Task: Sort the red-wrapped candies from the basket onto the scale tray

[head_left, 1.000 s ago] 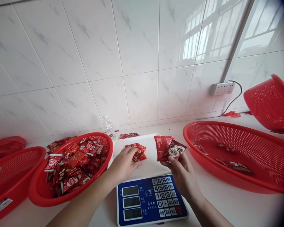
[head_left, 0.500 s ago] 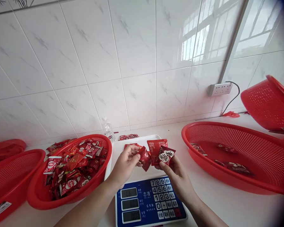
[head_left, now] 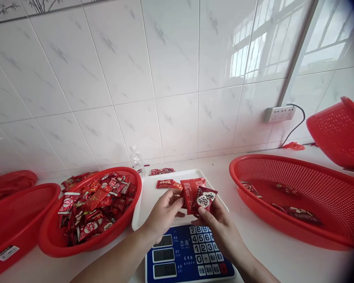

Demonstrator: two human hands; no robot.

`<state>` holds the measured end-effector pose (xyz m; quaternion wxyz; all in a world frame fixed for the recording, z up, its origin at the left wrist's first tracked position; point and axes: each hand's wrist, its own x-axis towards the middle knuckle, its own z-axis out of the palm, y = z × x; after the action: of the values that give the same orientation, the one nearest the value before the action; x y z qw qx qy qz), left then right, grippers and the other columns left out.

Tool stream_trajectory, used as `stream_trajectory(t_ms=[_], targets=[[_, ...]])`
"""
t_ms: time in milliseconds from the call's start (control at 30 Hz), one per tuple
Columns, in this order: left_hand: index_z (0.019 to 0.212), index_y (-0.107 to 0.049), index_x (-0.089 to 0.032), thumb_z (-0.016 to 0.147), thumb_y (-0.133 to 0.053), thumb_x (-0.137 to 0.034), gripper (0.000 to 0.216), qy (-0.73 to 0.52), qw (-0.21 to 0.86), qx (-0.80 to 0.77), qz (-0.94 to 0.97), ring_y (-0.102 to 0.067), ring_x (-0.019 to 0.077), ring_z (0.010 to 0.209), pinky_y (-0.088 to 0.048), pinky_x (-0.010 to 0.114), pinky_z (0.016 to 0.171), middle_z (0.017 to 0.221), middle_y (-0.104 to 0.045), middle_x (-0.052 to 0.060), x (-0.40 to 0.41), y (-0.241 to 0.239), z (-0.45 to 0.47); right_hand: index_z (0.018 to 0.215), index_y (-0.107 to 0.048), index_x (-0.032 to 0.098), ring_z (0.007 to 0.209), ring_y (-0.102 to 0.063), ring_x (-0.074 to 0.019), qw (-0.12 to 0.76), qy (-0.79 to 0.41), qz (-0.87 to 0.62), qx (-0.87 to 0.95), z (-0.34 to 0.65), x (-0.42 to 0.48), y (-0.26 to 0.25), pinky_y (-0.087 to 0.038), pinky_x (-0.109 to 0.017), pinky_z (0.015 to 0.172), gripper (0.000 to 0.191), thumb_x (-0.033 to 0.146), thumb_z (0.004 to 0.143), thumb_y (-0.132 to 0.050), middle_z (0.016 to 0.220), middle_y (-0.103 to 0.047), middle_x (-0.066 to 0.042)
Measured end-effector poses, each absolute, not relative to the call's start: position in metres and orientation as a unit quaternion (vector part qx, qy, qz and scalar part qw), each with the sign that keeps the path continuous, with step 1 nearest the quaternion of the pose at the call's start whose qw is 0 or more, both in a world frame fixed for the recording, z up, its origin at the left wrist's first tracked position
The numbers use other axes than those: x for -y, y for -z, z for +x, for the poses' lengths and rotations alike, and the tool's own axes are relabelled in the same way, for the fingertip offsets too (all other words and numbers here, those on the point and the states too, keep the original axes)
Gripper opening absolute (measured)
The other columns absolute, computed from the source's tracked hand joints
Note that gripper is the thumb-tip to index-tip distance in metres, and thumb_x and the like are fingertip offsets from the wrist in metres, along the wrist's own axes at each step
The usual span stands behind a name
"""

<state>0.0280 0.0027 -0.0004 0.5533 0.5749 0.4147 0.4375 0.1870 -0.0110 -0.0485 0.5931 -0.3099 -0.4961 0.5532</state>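
Over the white tray [head_left: 144, 204] of the scale [head_left: 188, 255] both hands meet. The right hand [head_left: 216, 228] has its grip clamped on a fan of red packets [head_left: 198, 194] — the left hand [head_left: 162, 214] pinches their left edge, seemingly one packet. A loose packet [head_left: 165, 183] lies on the tray at the scale's far end — a full red basket [head_left: 91, 212] stands left of the scale.
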Motion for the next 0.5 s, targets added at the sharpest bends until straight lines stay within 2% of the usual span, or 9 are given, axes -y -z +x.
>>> stream_trajectory(t_ms=[100,167,267,367,433,500], targets=[[0.103,-0.057,-0.018,0.088,-0.048,-0.043,0.03,-0.433,0.396,-0.469,0.66,-0.058,0.0227,0.104,-0.047,0.038,0.087,0.109,-0.062,0.01,-0.027,0.004,0.015,0.11,-0.056,0.026,0.087,-0.065,-0.0205,0.661,-0.512,-0.315,0.449,0.189,0.008,0.052,-0.057,-0.037,0.073,0.034,0.044,0.082,-0.063,0.105,-0.065,-0.006],[0.108,-0.056,-0.016,0.086,-0.051,-0.044,0.035,-0.402,0.308,-0.501,0.702,-0.053,0.026,0.114,-0.043,0.041,0.095,0.119,-0.057,0.015,-0.05,0.008,0.004,0.109,-0.056,0.025,0.089,-0.065,-0.0207,0.692,-0.493,-0.316,0.422,0.19,0.004,0.053,-0.057,-0.038,0.076,0.033,0.043,0.083,-0.063,0.108,-0.064,-0.007],[0.122,-0.053,-0.015,0.077,-0.061,-0.051,0.057,-0.303,0.22,-0.527,0.763,-0.033,0.0333,0.133,-0.029,0.049,0.106,0.138,-0.043,0.019,-0.079,0.015,-0.005,0.11,-0.055,0.026,0.091,-0.064,-0.0209,0.693,-0.492,-0.322,0.417,0.191,0.002,0.053,-0.056,-0.039,0.078,0.033,0.043,0.083,-0.062,0.111,-0.064,-0.006],[0.131,-0.048,-0.021,0.07,-0.064,-0.061,0.074,-0.196,0.188,-0.52,0.81,-0.013,0.0393,0.14,-0.015,0.058,0.108,0.149,-0.03,0.017,-0.092,0.019,0.002,0.111,-0.055,0.026,0.092,-0.063,-0.021,0.682,-0.485,-0.326,0.44,0.191,0.002,0.053,-0.055,-0.039,0.079,0.033,0.043,0.084,-0.061,0.107,-0.064,-0.006],[0.131,-0.048,-0.026,0.07,-0.062,-0.062,0.073,-0.126,0.176,-0.506,0.835,-0.013,0.0418,0.139,-0.011,0.064,0.106,0.149,-0.03,0.015,-0.092,0.02,0.012,0.11,-0.056,0.026,0.09,-0.063,-0.0206,0.682,-0.476,-0.327,0.449,0.192,0.002,0.054,-0.055,-0.038,0.078,0.033,0.044,0.084,-0.061,0.105,-0.065,-0.005],[0.128,-0.051,-0.026,0.075,-0.058,-0.058,0.062,-0.081,0.138,-0.495,0.854,-0.025,0.0413,0.134,-0.016,0.064,0.103,0.143,-0.041,0.014,-0.089,0.019,0.023,0.109,-0.056,0.026,0.089,-0.063,-0.0199,0.683,-0.474,-0.327,0.45,0.192,0.002,0.055,-0.055,-0.037,0.077,0.032,0.045,0.084,-0.061,0.104,-0.065,-0.005]])
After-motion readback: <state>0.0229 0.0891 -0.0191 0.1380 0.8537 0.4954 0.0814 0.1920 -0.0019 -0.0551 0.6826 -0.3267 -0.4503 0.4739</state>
